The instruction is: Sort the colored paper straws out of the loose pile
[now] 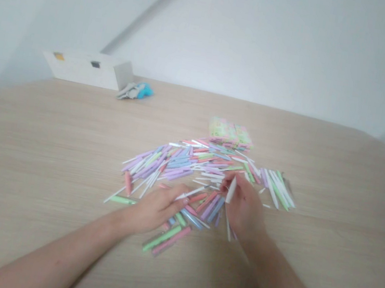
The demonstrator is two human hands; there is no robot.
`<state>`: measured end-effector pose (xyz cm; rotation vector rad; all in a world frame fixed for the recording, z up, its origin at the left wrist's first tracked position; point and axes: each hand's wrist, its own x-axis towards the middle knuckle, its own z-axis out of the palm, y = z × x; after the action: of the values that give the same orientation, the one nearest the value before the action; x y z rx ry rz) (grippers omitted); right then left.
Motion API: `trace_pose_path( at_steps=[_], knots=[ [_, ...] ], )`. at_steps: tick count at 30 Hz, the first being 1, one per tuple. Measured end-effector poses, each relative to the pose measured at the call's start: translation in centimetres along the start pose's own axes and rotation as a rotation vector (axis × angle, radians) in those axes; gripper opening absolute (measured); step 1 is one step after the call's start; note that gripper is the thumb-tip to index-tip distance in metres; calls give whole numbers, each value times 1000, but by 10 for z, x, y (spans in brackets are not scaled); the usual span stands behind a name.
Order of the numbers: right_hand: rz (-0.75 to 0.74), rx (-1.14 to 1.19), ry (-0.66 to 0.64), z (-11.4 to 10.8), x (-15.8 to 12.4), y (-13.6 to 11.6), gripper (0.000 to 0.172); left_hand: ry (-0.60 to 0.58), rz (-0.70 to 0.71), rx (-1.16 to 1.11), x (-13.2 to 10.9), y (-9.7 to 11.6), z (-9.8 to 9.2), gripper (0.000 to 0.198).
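In the head view, green, yellow and pink patterned packs (230, 134) are stacked at the far edge of a spread pile; their printing is too blurred to be read. On the white box (83, 72) at the far left, an orange patch (59, 56) and a dark patch (96, 64) can be made out, but no wording can be deciphered. A crumpled grey and blue bundle (135, 91) is set just beside the box's right end.

The table (345, 197) is surfaced in pale, wood-grained board, and is backed by a plain whitish wall (284, 46) crossed by a grey diagonal strip (151, 13) on the left.

Across the middle of the table, pastel pen-like tubes (180, 162) in lilac, blue, green, pink and white are scattered, many overlapping. To their right, a small group of white, green and lilac tubes (276, 189) is laid roughly side by side.

A slim white stick (194, 193) is pinched between thumb and fingers of the left hand (158, 209), its tip pointed right. A white tube (231, 190) is held upright at the fingers of the right hand (244, 206), which are curled; their exact grip cannot be told. Both pieces are held over the pile's near part.
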<state>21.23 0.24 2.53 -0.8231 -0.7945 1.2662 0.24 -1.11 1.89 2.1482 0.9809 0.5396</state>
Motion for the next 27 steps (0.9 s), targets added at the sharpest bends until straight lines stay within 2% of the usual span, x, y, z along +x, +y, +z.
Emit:
trace_pose_path(
  at_steps=[9,27],
  knots=[
    [-150,-68,-20,0,-1,-2,14,32,16,-52,-1,0,0,38],
    [-118,-112,-76,-1,-4,-2,15,39,7,-98,-1,1,0,40]
  ],
)
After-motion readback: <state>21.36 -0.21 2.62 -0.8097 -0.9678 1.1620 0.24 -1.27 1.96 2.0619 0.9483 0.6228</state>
